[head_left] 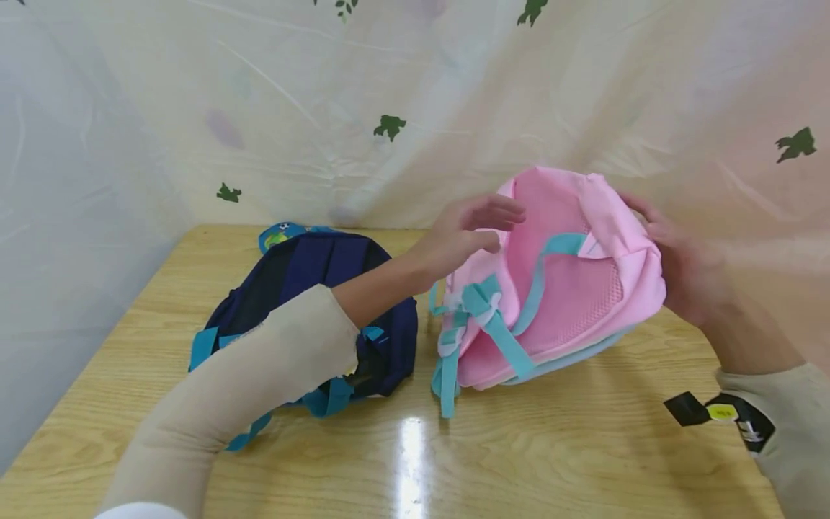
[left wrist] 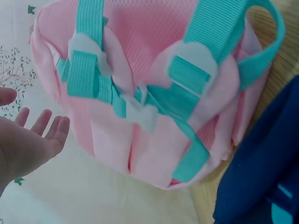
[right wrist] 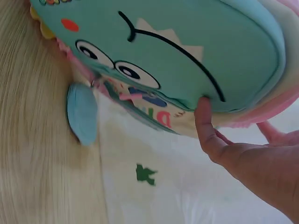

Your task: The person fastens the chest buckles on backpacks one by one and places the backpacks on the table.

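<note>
A pink backpack (head_left: 564,288) with teal straps is tilted above the right of the table, its mesh back panel and straps facing me. My right hand (head_left: 690,267) holds its right end. The right wrist view shows the bag's teal cartoon-face front (right wrist: 182,51), with one finger of the right hand (right wrist: 247,154) pressing its edge and another digit on the pink side. My left hand (head_left: 460,234) hovers by the bag's left side with fingers extended. In the left wrist view, that hand (left wrist: 30,144) is apart from the buckled straps (left wrist: 135,109) and holds nothing.
A dark blue backpack (head_left: 395,346) with bright blue straps lies on the left of the wooden table (head_left: 506,461), partly behind my left forearm. A blue patterned piece (head_left: 279,234) shows beyond it. A pale curtain with leaf prints (head_left: 389,126) hangs behind the table.
</note>
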`<state>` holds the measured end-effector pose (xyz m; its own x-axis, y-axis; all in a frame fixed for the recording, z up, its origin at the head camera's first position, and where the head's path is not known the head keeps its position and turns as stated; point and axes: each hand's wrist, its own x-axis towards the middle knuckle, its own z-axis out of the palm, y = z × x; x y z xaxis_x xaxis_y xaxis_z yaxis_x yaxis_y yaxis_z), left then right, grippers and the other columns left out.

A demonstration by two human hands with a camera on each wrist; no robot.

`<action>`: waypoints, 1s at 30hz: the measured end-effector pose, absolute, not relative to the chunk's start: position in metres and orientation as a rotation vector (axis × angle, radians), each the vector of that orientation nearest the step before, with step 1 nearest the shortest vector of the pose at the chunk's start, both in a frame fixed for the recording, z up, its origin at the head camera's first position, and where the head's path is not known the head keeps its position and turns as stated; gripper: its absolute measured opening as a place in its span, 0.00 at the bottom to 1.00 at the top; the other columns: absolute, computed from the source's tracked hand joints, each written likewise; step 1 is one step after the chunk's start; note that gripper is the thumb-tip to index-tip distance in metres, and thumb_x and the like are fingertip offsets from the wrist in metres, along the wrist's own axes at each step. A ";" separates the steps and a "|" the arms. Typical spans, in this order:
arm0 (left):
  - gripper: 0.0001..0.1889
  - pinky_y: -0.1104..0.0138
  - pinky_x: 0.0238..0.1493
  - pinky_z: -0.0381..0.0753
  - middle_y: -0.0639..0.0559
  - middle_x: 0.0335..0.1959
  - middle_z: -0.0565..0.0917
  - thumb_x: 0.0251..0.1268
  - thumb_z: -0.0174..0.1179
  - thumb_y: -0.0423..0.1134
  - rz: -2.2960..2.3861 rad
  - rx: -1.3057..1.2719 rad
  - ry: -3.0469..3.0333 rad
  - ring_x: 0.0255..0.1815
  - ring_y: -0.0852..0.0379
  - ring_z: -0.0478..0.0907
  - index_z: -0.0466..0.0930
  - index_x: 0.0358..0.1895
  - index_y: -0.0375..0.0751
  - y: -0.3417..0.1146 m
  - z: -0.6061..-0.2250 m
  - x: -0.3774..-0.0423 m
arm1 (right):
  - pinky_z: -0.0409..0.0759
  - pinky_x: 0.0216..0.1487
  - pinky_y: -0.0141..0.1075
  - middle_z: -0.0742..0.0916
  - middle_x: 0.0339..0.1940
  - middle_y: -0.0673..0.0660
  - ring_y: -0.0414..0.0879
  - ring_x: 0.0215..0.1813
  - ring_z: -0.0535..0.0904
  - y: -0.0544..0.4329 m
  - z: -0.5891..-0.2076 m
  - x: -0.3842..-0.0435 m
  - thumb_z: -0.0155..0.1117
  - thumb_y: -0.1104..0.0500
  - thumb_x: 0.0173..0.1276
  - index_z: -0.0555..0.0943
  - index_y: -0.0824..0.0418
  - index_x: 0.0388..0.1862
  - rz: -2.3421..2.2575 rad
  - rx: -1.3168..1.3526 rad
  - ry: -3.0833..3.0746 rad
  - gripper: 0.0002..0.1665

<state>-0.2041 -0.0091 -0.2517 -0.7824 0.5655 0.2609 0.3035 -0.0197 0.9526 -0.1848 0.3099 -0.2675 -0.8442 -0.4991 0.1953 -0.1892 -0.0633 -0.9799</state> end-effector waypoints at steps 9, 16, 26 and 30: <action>0.23 0.62 0.57 0.81 0.36 0.63 0.81 0.67 0.51 0.25 1.827 0.849 2.143 0.64 0.46 0.78 0.74 0.65 0.30 -0.030 -0.262 -0.208 | 0.85 0.45 0.32 0.83 0.58 0.49 0.42 0.48 0.84 0.341 -0.281 -0.193 0.37 0.68 0.81 0.74 0.49 0.73 -1.962 -0.601 2.090 0.30; 0.22 0.59 0.56 0.82 0.37 0.60 0.83 0.67 0.51 0.27 1.759 0.823 2.182 0.62 0.48 0.79 0.75 0.64 0.31 -0.040 -0.273 -0.208 | 0.84 0.40 0.30 0.83 0.59 0.44 0.38 0.50 0.83 0.351 -0.297 -0.186 0.51 0.76 0.77 0.71 0.46 0.75 -1.836 -0.461 2.280 0.36; 0.20 0.60 0.60 0.81 0.33 0.60 0.82 0.69 0.51 0.27 1.642 0.772 2.189 0.64 0.38 0.77 0.76 0.63 0.30 -0.044 -0.288 -0.212 | 0.83 0.41 0.29 0.82 0.51 0.32 0.31 0.48 0.81 0.363 -0.322 -0.189 0.58 0.68 0.78 0.71 0.38 0.71 -1.536 -0.273 2.517 0.32; 0.19 0.61 0.60 0.81 0.33 0.60 0.82 0.70 0.52 0.27 1.542 0.789 2.232 0.63 0.40 0.79 0.77 0.62 0.30 -0.042 -0.294 -0.215 | 0.78 0.45 0.23 0.79 0.52 0.30 0.24 0.50 0.76 0.366 -0.332 -0.191 0.62 0.66 0.76 0.73 0.36 0.68 -1.422 -0.252 2.605 0.30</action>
